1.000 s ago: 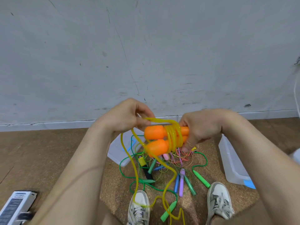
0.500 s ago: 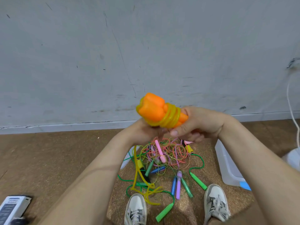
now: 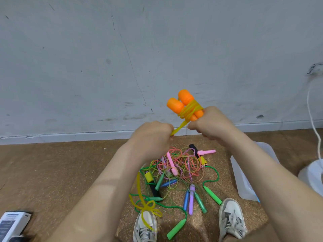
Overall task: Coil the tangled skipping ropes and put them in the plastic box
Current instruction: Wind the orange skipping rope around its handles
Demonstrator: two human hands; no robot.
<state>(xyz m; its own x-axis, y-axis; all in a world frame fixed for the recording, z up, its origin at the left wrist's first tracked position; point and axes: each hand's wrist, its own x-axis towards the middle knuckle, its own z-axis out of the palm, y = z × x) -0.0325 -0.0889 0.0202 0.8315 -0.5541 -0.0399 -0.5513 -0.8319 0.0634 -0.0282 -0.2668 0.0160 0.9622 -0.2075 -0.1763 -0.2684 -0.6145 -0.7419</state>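
Observation:
My right hand [image 3: 211, 124] grips the lower ends of two orange handles [image 3: 181, 102] held side by side and pointing up and left. A yellow rope [image 3: 191, 109] is wound several times round them. My left hand [image 3: 152, 137] pinches the taut stretch of that rope just below the wraps. The rest of the yellow rope hangs behind my left arm and lies in loose loops [image 3: 146, 208] on the floor by my left shoe. A tangled pile of ropes [image 3: 181, 168] with pink, green, blue and purple handles lies on the floor below my hands. The clear plastic box [image 3: 243, 179] stands at the right.
My two shoes [image 3: 230, 217] stand on the brown floor at the near side of the pile. A white carton [image 3: 12, 226] lies at the bottom left. A white round base with a cord [image 3: 311, 173] stands at the far right. A grey wall closes the far side.
My hands have moved right and apart. The orange handles now tilt up to the left from my right hand, and my left hand has pulled the yellow rope taut.

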